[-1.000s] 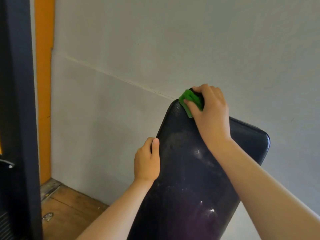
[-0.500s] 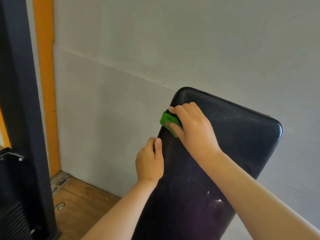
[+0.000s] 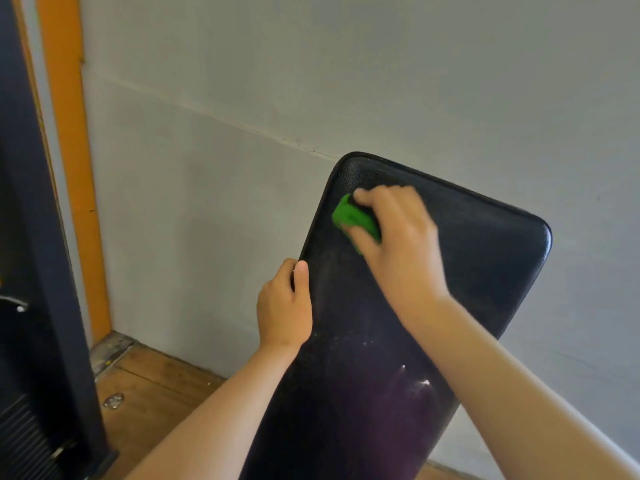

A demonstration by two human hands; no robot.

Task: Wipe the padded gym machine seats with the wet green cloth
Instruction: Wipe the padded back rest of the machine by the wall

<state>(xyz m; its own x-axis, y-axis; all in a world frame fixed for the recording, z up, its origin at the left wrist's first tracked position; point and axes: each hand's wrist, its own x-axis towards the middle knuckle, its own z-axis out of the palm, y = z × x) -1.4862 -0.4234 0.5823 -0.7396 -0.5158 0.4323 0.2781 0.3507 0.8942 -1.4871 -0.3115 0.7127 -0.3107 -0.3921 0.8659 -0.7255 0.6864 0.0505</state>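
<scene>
A black padded seat back (image 3: 478,271) leans up toward the grey wall, with wet streaks and white specks on its surface. My right hand (image 3: 398,244) grips the bunched green cloth (image 3: 353,220) and presses it against the pad near its upper left corner. My left hand (image 3: 285,306) grips the pad's left edge lower down, thumb on the front face and fingers curled behind. Most of the cloth is hidden under my right fingers.
A grey wall (image 3: 242,98) stands close behind the pad. A dark machine frame (image 3: 38,237) and an orange strip (image 3: 74,168) rise at the left. Wooden floor (image 3: 156,386) shows below, with a small shiny scrap on it.
My right hand carried the cloth from the pad's top left corner down along the left edge, then a little back up and right onto the face. My left hand kept its hold.
</scene>
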